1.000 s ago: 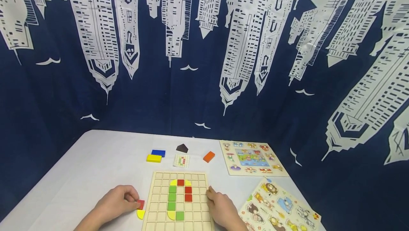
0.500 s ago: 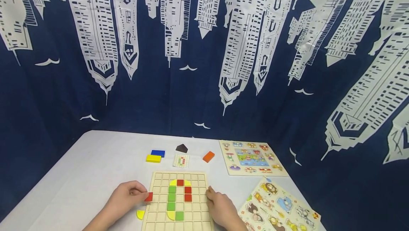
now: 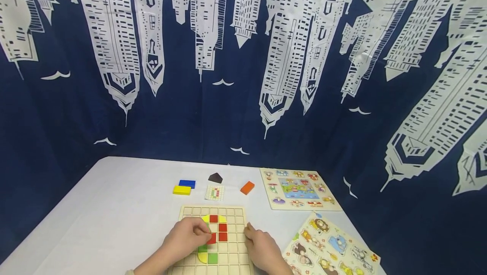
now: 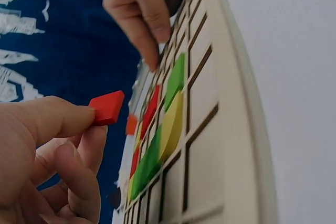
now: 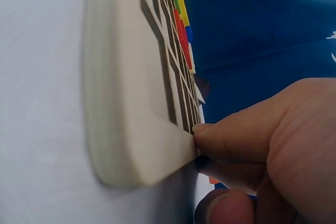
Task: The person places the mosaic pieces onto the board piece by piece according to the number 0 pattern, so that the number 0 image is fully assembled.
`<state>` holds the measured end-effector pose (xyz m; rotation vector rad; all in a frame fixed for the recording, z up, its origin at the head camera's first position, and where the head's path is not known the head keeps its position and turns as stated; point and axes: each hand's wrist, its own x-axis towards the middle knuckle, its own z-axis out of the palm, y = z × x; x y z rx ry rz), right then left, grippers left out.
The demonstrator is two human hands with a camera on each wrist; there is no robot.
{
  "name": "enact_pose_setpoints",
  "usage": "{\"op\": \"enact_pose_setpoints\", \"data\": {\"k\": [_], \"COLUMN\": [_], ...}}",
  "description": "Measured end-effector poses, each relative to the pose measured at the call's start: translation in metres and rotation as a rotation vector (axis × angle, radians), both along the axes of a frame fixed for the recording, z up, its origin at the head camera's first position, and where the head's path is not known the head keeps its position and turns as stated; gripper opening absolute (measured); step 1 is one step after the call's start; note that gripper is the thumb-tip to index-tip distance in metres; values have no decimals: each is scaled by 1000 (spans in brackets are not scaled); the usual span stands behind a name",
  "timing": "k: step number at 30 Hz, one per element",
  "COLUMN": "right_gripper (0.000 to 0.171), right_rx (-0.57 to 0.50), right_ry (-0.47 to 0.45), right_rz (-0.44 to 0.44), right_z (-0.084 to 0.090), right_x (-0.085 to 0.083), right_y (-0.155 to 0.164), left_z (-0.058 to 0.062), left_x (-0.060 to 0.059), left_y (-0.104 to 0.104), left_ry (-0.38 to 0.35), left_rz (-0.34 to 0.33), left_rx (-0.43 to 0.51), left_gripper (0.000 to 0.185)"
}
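Left hand (image 3: 188, 236) has come in from the table beside the board and now sits over the grid board (image 3: 232, 262), pinching a red square tile (image 4: 107, 107) between thumb and forefinger, above the cells and apparently not yet seated. Right hand (image 3: 262, 249) rests at the board's right edge, fingertips pressing the rim; nothing grasped.

Risk: tile held at a tilt, so it could catch a cell wall or nudge the red and green tiles (image 3: 222, 237) already set.

Free cells lie left and right of the pattern. Further off: pattern card (image 3: 214, 192), yellow block (image 3: 181, 190), blue block (image 3: 187, 183), orange block (image 3: 247, 188); open table to the left.
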<state>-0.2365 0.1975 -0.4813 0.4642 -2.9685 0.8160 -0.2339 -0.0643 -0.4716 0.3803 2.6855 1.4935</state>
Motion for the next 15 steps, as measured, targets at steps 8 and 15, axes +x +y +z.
{"op": "enact_pose_setpoints", "data": {"k": [8, 15], "right_gripper": [35, 35], "right_rx": [-2, -6], "right_ry": [0, -3], "right_rz": [-1, 2], "right_z": [-2, -1], "right_x": [-1, 0], "right_y": [1, 2], "left_z": [-7, -7], "left_x": [-3, -5], "left_y": [30, 41], "left_ry": [68, 61], "left_rz": [-24, -29], "left_rx": [-126, -197], "left_gripper": [11, 15]}}
